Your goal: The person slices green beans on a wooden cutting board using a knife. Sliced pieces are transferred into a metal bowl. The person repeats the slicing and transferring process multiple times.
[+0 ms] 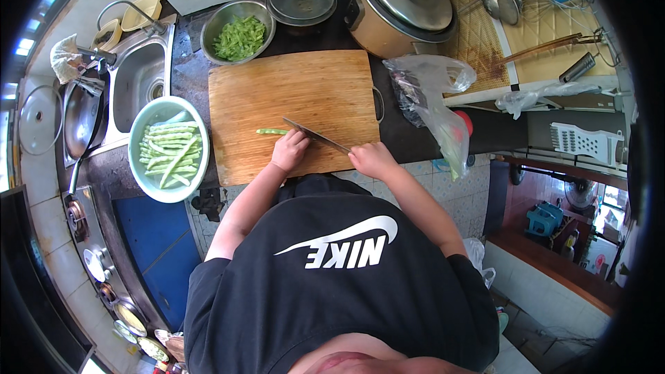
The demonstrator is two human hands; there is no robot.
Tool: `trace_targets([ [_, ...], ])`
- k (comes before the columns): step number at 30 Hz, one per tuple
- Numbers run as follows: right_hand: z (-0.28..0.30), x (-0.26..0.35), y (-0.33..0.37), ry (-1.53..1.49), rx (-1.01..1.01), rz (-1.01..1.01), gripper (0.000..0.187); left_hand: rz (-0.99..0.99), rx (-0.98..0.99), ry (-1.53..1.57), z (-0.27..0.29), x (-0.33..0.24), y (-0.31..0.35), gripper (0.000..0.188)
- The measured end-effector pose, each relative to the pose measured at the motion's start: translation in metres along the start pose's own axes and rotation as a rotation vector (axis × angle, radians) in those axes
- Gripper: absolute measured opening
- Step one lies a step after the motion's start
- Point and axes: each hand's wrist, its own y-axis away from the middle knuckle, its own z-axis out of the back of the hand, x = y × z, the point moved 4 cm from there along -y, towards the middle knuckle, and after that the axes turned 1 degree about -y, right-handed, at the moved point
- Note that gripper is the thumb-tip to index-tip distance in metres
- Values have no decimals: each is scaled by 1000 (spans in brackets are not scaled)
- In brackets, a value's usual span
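On the wooden cutting board (291,86), my left hand (289,151) is closed with its fingertips bent down on a green bean (270,131). One end of the bean sticks out to the left of those fingers. My right hand (373,160) grips the handle of a kitchen knife (317,135), whose blade points up and to the left. The blade passes right beside my left fingertips, and I cannot tell whether it touches the bean. Left of the board, a pale green bowl (138,170) holds several long whole beans (170,152).
A steel bowl (206,41) of cut green pieces (240,38) stands behind the board, beside a glass-lidded pot (301,0) and a large cooker (377,24). A plastic bag (436,97) lies at the right. The sink (142,86) and a wok (84,118) are at the left.
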Motion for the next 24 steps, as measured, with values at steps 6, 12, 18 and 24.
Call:
trace_targets([
  [6, -14, 7, -21, -79, -66, -36, 28, -8, 22, 39, 7, 1, 0, 20],
  [12, -7, 4, -2, -71, -71, -30, 27, -77, 107, 34, 6, 6, 4, 20],
  [18, 2, 9, 2, -40, -54, -6, 26, -118, 70, 2, 4, 7, 5, 22],
  [24, 1, 10, -1, -49, -5, -36, 26, -70, 112, 33, 4, 7, 6, 20],
])
